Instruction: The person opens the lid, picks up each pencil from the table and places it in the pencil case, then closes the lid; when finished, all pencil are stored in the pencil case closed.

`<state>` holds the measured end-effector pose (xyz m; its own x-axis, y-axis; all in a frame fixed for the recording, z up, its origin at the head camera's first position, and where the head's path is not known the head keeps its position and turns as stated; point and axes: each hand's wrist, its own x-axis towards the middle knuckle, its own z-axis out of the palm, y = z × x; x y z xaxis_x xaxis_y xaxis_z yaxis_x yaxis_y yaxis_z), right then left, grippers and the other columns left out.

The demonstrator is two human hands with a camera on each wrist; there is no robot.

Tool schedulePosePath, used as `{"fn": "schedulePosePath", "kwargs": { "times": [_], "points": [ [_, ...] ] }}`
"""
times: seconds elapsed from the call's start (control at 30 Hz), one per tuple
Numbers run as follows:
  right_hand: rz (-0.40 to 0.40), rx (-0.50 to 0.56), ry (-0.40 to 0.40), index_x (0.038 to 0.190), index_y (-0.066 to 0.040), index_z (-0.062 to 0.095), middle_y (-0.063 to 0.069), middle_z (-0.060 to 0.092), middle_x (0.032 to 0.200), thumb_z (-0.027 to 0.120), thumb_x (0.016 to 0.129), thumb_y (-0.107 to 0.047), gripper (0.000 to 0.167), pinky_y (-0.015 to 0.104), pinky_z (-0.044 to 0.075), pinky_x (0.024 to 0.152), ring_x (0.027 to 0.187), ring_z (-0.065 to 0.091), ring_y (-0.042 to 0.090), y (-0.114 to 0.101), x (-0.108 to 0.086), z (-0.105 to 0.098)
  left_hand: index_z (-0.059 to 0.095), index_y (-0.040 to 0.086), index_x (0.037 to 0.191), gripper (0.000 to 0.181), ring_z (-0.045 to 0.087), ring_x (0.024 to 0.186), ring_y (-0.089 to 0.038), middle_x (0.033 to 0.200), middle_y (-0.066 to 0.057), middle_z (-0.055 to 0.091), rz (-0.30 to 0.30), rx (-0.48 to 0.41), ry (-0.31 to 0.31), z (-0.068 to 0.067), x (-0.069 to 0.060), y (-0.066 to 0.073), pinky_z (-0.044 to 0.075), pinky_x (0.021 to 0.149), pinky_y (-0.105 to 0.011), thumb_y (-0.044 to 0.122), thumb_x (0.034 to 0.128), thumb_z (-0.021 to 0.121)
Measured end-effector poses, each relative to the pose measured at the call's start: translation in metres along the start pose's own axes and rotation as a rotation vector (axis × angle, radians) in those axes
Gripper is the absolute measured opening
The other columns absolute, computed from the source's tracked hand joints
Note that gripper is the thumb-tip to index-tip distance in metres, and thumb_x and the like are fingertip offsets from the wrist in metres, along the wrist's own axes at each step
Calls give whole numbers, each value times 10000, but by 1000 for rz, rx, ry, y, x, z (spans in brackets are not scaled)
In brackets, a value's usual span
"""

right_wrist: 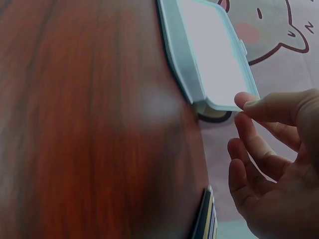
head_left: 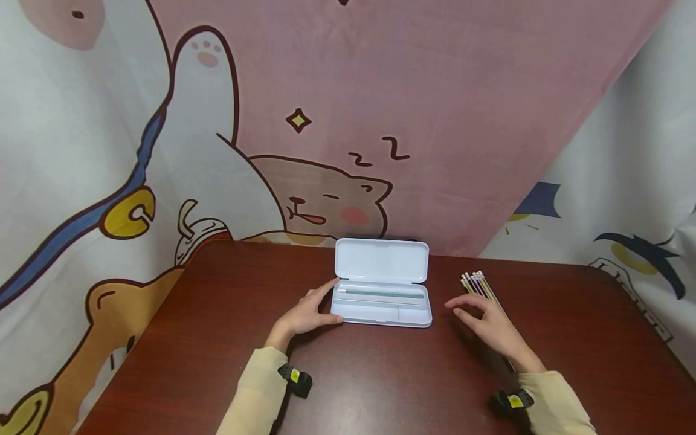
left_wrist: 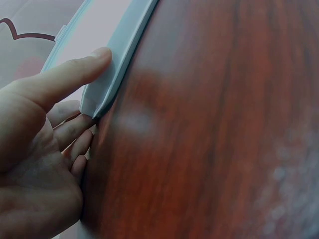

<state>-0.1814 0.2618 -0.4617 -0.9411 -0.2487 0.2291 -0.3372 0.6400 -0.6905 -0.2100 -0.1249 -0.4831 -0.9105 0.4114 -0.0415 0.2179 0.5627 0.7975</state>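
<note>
A white pencil case (head_left: 382, 313) stands with its lid (head_left: 382, 261) raised, and a greenish pencil (head_left: 383, 293) lies in its long rear compartment. My left hand (head_left: 307, 313) holds the case at its left end, the thumb (left_wrist: 82, 69) on the front edge and the fingers toward the back corner. Between the case and a bundle of pencils (head_left: 478, 283), my right hand (head_left: 492, 323) hovers above the table, its fingers loosely bent and thumb near the index finger. Nothing is seen between them. The hand hides part of the pencils.
All of this rests on a dark reddish-brown wooden table (head_left: 348, 374). Behind it hangs a cloth (head_left: 462, 121) printed with cartoon animals, reaching down to the table's back edge. A black band with a small device (head_left: 295, 379) sits on each wrist.
</note>
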Motion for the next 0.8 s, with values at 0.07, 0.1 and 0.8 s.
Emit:
{"fn": "schedulePosePath", "kwargs": {
  "times": [0.07,0.1,0.8],
  "points": [
    [29,-29,-2,1033,-116,726,17,670,1050,668,895,-41,168,400,451,845,993,562,204,4,-4,-4,302,142,1524,862,352,1273,-331,1500,-116,366,1,3,-1,0,0,-1,269,1018,-603,270,811,770],
    [36,-37,1,1032,-117,727,22,667,1052,670,894,-44,166,399,454,837,983,558,201,6,-6,-6,303,143,1524,863,353,1271,-331,1500,-115,366,0,2,-1,0,0,-1,270,1018,-603,271,811,770],
    [24,-94,103,996,-83,729,72,661,994,684,867,5,163,196,439,648,846,534,15,35,-31,-44,304,141,1523,861,359,1263,-330,1497,-116,371,-2,6,2,1,0,-1,279,1014,-599,273,813,773]
  ]
}}
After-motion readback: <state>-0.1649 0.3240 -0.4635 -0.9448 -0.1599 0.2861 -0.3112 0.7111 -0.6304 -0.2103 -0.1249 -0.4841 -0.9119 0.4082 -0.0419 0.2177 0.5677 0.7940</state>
